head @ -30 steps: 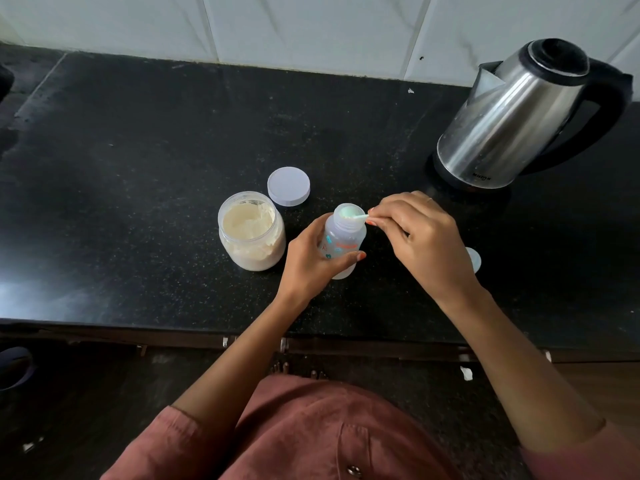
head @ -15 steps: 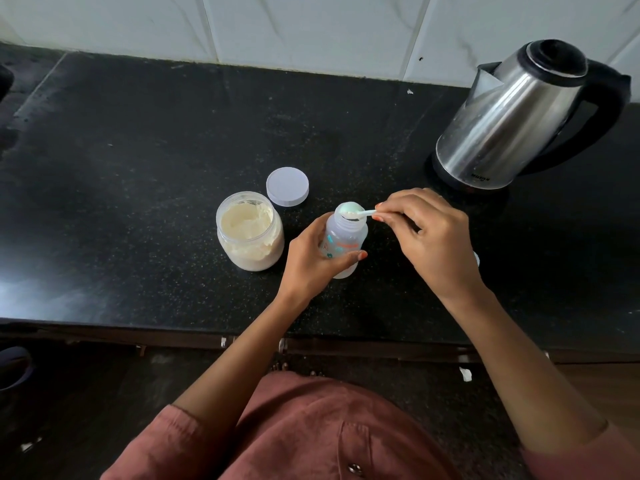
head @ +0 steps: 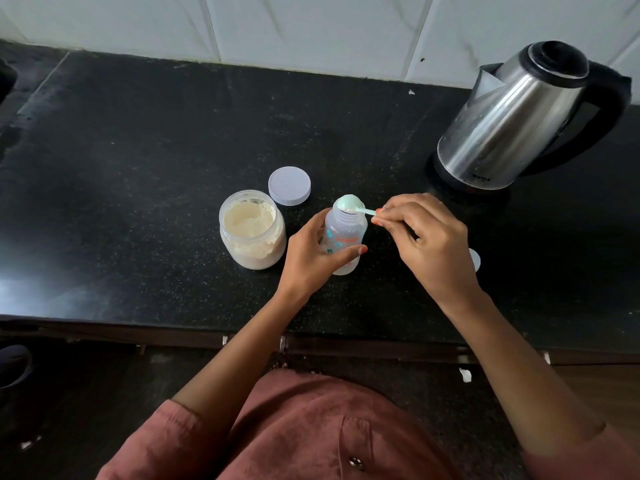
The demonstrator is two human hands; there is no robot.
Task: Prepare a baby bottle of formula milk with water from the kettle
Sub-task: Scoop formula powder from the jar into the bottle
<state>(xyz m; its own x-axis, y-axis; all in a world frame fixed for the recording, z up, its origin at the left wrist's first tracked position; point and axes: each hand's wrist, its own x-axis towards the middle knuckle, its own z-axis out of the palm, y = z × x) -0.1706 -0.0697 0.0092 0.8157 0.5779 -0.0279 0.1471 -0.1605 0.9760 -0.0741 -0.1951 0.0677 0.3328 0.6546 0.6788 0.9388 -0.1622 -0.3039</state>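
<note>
A clear baby bottle (head: 343,237) with coloured prints stands uncapped on the black counter (head: 138,168). My left hand (head: 311,259) is wrapped around its lower body. My right hand (head: 426,242) pinches the handle of a pale green scoop (head: 351,204), whose bowl sits turned over on the bottle's mouth. An open jar of cream formula powder (head: 252,230) stands just left of the bottle. The steel kettle (head: 519,119) with its black handle and lid stands at the back right.
The jar's white lid (head: 289,185) lies flat behind the jar and bottle. A small pale round piece (head: 475,259) peeks out from behind my right hand. White wall tiles (head: 311,29) back the counter; its front edge runs below my wrists.
My right hand has drawn back slightly to the right along the scoop's handle, showing more of it. The scoop's bowl stays over the bottle's mouth. My left hand and the bottle have not moved.
</note>
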